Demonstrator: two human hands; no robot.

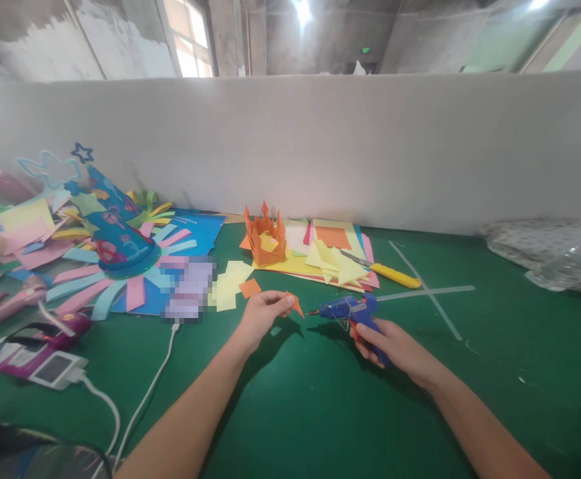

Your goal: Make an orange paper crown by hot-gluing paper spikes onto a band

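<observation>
My left hand [269, 314] pinches a small folded piece of orange paper [296, 305] between thumb and fingers. Wrapped around the handle of a blue hot glue gun [353, 311] is my right hand [383, 342], with fingers by the orange trigger. The gun's nozzle points left, close to the orange paper; I cannot tell if they touch. Just behind my left hand lies a flat orange paper square [250, 287]. Farther back stands an orange paper crown [264, 238] with pointed tips, on yellow paper.
A yellow utility knife [395, 274] lies beside stacked coloured paper [365, 249]. At left are a blue cone party hat [121, 226] with paper strips, a blurred-out phone [189, 289] on a white cable [153, 379], and a power strip [54, 366]. A plastic bottle [570, 263] rests far right.
</observation>
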